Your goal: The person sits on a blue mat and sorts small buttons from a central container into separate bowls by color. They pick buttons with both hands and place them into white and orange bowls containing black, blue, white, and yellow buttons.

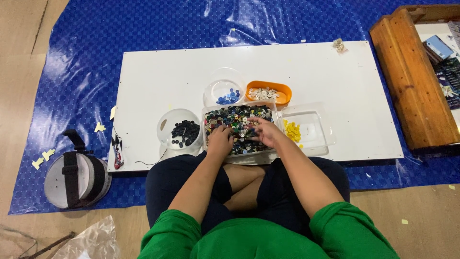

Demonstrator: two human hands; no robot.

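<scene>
A clear rectangular tray [207, 125] heaped with mixed-colour buttons [239, 120] sits at the near edge of a white board [158, 76], just in front of the person's crossed legs. Both hands rest in the heap: the left hand [220, 140] lies palm down with fingers curled into the buttons, the right hand [265, 131] is blurred, so I cannot tell its grip. Around the tray stand a round bowl of dark buttons [184, 132], a bowl of blue ones [229, 97], an orange dish of pale ones [268, 93] and a clear tray with yellow ones [292, 130]. The board lies on a blue tarp [72, 72].
</scene>
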